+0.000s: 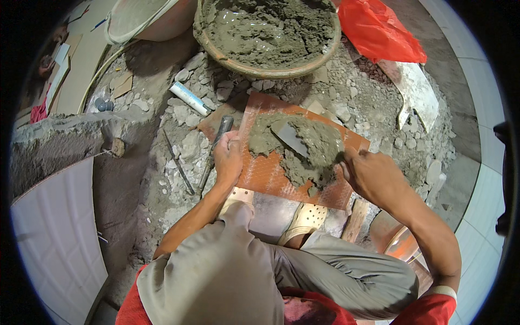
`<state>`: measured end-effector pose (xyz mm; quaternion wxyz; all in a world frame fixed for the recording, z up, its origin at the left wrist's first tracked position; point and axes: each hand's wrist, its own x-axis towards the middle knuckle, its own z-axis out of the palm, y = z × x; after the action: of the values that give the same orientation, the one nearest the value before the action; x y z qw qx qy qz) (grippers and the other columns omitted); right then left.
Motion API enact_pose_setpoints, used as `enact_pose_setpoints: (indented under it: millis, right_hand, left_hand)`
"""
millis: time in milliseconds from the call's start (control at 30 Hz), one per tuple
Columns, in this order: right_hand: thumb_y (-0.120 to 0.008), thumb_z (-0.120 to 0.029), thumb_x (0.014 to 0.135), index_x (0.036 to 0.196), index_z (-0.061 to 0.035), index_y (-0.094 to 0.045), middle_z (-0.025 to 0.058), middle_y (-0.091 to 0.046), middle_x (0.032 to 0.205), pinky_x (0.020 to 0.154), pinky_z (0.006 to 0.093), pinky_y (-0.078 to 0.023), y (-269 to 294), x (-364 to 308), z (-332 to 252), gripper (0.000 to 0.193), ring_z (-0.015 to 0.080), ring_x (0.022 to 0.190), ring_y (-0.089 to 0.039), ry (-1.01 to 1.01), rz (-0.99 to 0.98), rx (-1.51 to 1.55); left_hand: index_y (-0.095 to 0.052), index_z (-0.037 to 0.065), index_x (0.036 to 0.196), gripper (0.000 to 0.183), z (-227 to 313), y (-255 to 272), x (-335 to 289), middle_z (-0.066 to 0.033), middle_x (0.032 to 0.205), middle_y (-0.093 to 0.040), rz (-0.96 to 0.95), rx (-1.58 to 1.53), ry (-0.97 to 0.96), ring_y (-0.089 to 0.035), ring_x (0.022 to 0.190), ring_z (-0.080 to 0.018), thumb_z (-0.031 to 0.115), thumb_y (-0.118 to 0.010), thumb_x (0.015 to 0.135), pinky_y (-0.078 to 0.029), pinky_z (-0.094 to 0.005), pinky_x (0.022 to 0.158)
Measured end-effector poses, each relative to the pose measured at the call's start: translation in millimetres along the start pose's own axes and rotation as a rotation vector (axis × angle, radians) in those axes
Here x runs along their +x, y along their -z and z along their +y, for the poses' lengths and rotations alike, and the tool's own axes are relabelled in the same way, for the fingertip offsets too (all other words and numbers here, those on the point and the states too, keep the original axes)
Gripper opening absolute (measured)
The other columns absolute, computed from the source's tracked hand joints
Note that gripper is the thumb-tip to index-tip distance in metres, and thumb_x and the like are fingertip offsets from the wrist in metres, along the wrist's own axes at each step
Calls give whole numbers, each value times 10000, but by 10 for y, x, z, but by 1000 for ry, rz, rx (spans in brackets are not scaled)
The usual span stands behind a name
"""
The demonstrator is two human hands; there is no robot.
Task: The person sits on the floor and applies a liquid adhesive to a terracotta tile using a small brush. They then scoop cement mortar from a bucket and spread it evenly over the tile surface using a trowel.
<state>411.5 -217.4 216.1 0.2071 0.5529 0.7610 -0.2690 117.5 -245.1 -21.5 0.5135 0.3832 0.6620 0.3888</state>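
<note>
An orange-brown tile lies tilted above my feet, its ridged face spread with wet grey mortar. My left hand is closed on the tile's left edge. In my right hand, at the tile's right side, is a trowel; its handle is mostly hidden by the fingers. The metal blade rests in the mortar, partly covered by it. Just beside my left hand, a hammer leans on the rubble, with its shaft running down behind the wrist.
A wide basin of mortar stands ahead, with a pale bucket at its left and a red plastic bag at its right. Rubble surrounds a white-blue tube, a thin metal rod and a whitish sheet. White panels curve at left.
</note>
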Motion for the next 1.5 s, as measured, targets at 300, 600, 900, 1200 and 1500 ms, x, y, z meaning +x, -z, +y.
enact_pose_setpoints:
  millis: [300,600,900,1200,1500]
  right_hand:
    - [-502,-217,1018,939,1,-611,281,-656,732,647,553,-525,-638,541,311,256,469,701,-662,127,-36,147]
    - [-483,-286,1029,948,27,-628,250,-666,715,713,549,-538,12,230,156,354,452,727,-680,-89,-302,378]
    - [-514,-205,981,922,48,-613,261,-677,736,690,558,-555,-560,514,159,278,454,720,-696,69,119,29]
    - [-449,-349,1047,912,40,-630,187,-658,698,591,434,-564,-20,350,267,449,290,570,-670,-93,-472,532]
    - [-431,-384,1049,859,-18,-573,65,-598,672,400,334,-504,-323,267,263,436,150,490,-599,-283,-624,886]
  left_hand:
    - [-651,-58,1126,279,-28,9,-27,-158,1009,-700,-5,62,-41,-631,942,-212,145,-499,1011,-487,-360,896]
    - [-652,-51,1127,275,2,19,-31,-154,1007,-705,-7,63,-26,-640,943,-225,142,-496,1008,-489,-362,895]
    - [-656,-49,1115,281,73,-10,-66,-166,1003,-705,18,154,-87,-645,945,-248,161,-499,1013,-491,-373,897]
    - [-657,-49,1131,287,-6,-2,-59,-175,1025,-712,-7,81,-49,-656,968,-262,160,-503,1008,-492,-375,911]
    - [-653,-55,1129,303,-36,-6,-54,-148,1022,-709,-16,53,-3,-639,970,-216,168,-489,1007,-486,-351,907]
